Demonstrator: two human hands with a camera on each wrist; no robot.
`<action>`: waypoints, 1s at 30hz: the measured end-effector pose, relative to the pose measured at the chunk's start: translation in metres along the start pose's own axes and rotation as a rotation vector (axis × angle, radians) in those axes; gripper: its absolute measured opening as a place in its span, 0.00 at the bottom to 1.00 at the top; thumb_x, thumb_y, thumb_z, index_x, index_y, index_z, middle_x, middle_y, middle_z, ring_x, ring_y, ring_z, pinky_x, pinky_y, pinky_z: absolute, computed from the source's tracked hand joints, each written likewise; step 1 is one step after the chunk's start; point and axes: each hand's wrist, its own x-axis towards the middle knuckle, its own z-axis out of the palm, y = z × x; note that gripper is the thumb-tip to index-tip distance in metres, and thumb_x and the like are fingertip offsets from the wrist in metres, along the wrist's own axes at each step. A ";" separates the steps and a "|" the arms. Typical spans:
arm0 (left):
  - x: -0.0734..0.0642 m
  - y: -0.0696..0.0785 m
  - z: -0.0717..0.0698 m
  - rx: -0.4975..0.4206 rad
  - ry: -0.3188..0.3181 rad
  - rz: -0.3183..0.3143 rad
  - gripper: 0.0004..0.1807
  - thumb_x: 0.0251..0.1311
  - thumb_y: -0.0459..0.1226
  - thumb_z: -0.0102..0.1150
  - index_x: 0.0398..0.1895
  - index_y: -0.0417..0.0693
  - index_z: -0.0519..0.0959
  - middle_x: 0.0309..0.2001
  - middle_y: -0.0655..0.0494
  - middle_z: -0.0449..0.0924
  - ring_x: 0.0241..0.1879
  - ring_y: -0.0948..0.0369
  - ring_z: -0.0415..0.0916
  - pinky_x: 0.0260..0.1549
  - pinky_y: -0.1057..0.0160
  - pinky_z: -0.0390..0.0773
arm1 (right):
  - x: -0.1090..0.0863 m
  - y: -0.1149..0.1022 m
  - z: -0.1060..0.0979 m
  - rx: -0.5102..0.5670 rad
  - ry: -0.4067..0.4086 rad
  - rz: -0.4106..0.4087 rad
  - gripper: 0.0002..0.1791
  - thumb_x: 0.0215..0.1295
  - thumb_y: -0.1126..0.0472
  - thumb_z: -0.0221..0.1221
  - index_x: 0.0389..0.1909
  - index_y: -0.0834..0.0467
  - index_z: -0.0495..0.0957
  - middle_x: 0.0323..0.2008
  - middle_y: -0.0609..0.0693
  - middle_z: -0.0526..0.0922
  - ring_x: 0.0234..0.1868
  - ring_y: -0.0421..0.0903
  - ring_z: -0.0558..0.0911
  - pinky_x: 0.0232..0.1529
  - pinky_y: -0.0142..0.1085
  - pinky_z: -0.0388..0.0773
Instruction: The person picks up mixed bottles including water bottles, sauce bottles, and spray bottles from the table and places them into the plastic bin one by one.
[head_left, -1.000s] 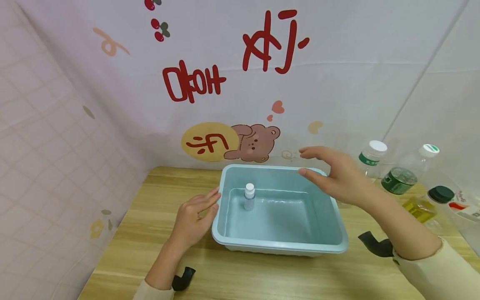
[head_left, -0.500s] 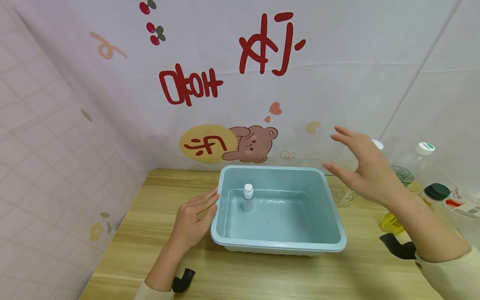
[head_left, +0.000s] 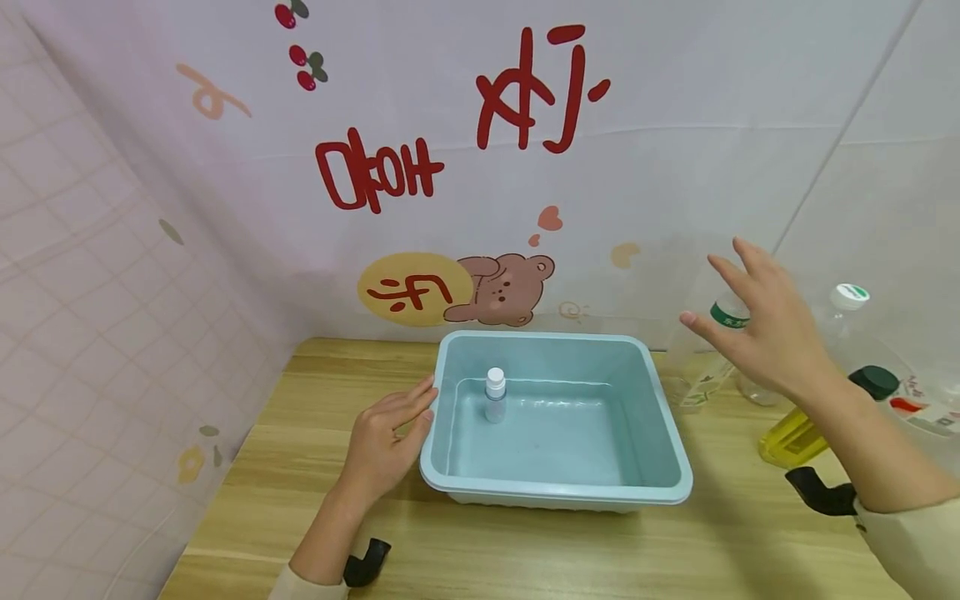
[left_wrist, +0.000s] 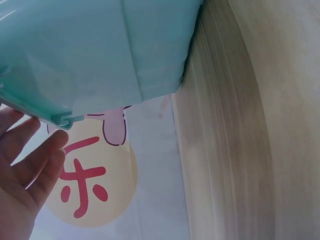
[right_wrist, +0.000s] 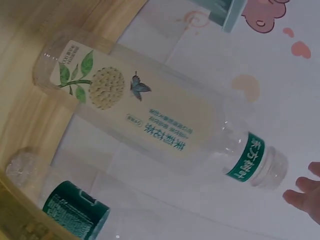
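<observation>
A light blue plastic basin [head_left: 555,492] stands on the wooden table, with a small white-capped bottle [head_left: 495,398] upright in its left part. My left hand [head_left: 388,437] rests against the basin's left rim, its fingers extended; in the left wrist view, fingertips [left_wrist: 55,145] touch the rim's edge. To the right, my right hand [head_left: 780,333] is raised with fingers spread and nothing in its grasp. Closest to it is a clear tea bottle [right_wrist: 150,105] with a pale flower label and green neck band, partly hidden by the hand in the head view.
Behind the right arm are a white-capped clear bottle [head_left: 850,297] with a green label [right_wrist: 75,210], a dark-capped bottle of yellow liquid [head_left: 793,439] and a clear container with a red and white label [head_left: 918,408]. A printed cloth [head_left: 637,183] hangs behind the table [head_left: 337,367].
My right hand has moved right, from above the basin's right rim to beside the tea bottle, and its fingers have spread. The left hand stays on the rim.
</observation>
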 end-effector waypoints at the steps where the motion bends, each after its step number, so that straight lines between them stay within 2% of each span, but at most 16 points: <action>1: 0.000 0.000 0.000 0.002 0.003 0.001 0.18 0.62 0.28 0.67 0.55 0.37 0.87 0.60 0.48 0.84 0.54 0.48 0.86 0.49 0.43 0.86 | 0.000 0.002 0.000 0.001 -0.010 0.028 0.45 0.66 0.52 0.69 0.78 0.67 0.62 0.81 0.68 0.51 0.79 0.74 0.51 0.73 0.75 0.45; 8: -0.001 0.000 0.000 0.015 0.002 -0.010 0.18 0.62 0.29 0.67 0.56 0.38 0.87 0.61 0.49 0.83 0.55 0.48 0.86 0.50 0.43 0.86 | 0.001 0.020 0.001 -0.004 -0.072 0.217 0.52 0.69 0.46 0.67 0.83 0.63 0.51 0.83 0.67 0.43 0.79 0.75 0.47 0.70 0.77 0.46; 13: -0.002 -0.001 0.000 0.017 -0.002 -0.006 0.18 0.62 0.29 0.67 0.56 0.39 0.87 0.61 0.49 0.83 0.55 0.48 0.86 0.50 0.43 0.86 | 0.000 0.029 0.003 0.048 -0.089 0.315 0.53 0.72 0.44 0.64 0.84 0.63 0.46 0.83 0.68 0.42 0.80 0.74 0.45 0.71 0.76 0.45; 17: -0.002 -0.002 0.000 0.019 -0.004 -0.003 0.18 0.63 0.29 0.67 0.56 0.39 0.87 0.61 0.49 0.83 0.55 0.48 0.86 0.50 0.43 0.86 | -0.002 0.032 0.003 0.116 -0.091 0.425 0.55 0.72 0.40 0.62 0.83 0.66 0.44 0.80 0.73 0.49 0.74 0.79 0.56 0.66 0.77 0.58; 20: -0.002 -0.002 0.000 0.020 -0.001 0.004 0.18 0.62 0.28 0.67 0.56 0.38 0.87 0.61 0.49 0.83 0.54 0.48 0.86 0.49 0.43 0.86 | -0.003 0.032 0.003 0.182 -0.085 0.498 0.55 0.73 0.40 0.61 0.83 0.68 0.43 0.78 0.75 0.53 0.71 0.81 0.60 0.59 0.76 0.65; 21: -0.002 -0.002 0.000 0.021 -0.001 0.005 0.18 0.62 0.28 0.67 0.56 0.38 0.87 0.61 0.49 0.83 0.54 0.48 0.86 0.49 0.43 0.86 | -0.003 0.032 0.002 0.202 -0.083 0.515 0.55 0.73 0.39 0.60 0.82 0.68 0.43 0.78 0.76 0.54 0.71 0.81 0.60 0.59 0.75 0.66; 22: -0.002 -0.002 0.000 0.021 -0.001 0.005 0.18 0.62 0.28 0.67 0.56 0.38 0.87 0.61 0.49 0.83 0.54 0.48 0.86 0.49 0.43 0.86 | -0.003 0.033 0.002 0.212 -0.081 0.525 0.54 0.73 0.39 0.60 0.82 0.69 0.44 0.76 0.76 0.56 0.71 0.80 0.60 0.56 0.69 0.72; 24: -0.001 -0.001 0.000 0.019 -0.001 0.002 0.18 0.62 0.28 0.67 0.56 0.38 0.87 0.61 0.49 0.83 0.54 0.48 0.86 0.49 0.43 0.86 | -0.004 0.034 0.003 0.227 -0.075 0.538 0.53 0.74 0.39 0.60 0.81 0.70 0.47 0.74 0.77 0.60 0.70 0.75 0.65 0.52 0.52 0.81; 25: -0.001 -0.001 0.000 0.019 -0.002 -0.001 0.18 0.62 0.28 0.67 0.56 0.38 0.87 0.61 0.49 0.83 0.54 0.48 0.86 0.49 0.43 0.86 | -0.005 0.035 0.003 0.229 -0.073 0.542 0.52 0.73 0.39 0.60 0.80 0.70 0.49 0.72 0.76 0.63 0.67 0.68 0.71 0.49 0.43 0.81; 27: -0.001 -0.001 0.000 0.016 -0.004 -0.007 0.18 0.62 0.28 0.67 0.56 0.39 0.87 0.61 0.49 0.83 0.54 0.49 0.86 0.49 0.43 0.86 | -0.007 0.037 0.004 0.227 -0.061 0.543 0.49 0.73 0.39 0.61 0.78 0.70 0.55 0.67 0.74 0.70 0.57 0.51 0.77 0.38 0.27 0.76; 28: -0.001 -0.001 0.000 0.013 -0.004 -0.008 0.18 0.62 0.28 0.67 0.56 0.39 0.87 0.61 0.49 0.83 0.54 0.49 0.86 0.49 0.44 0.86 | -0.007 0.038 0.004 0.222 -0.052 0.542 0.47 0.73 0.39 0.61 0.76 0.70 0.58 0.65 0.71 0.73 0.52 0.43 0.78 0.33 0.23 0.72; 30: -0.001 -0.001 0.000 0.010 -0.004 -0.009 0.18 0.62 0.28 0.67 0.56 0.39 0.87 0.61 0.49 0.83 0.54 0.49 0.86 0.49 0.44 0.86 | -0.008 0.039 0.006 0.213 -0.036 0.540 0.44 0.72 0.40 0.62 0.73 0.69 0.62 0.61 0.68 0.77 0.43 0.31 0.75 0.31 0.23 0.72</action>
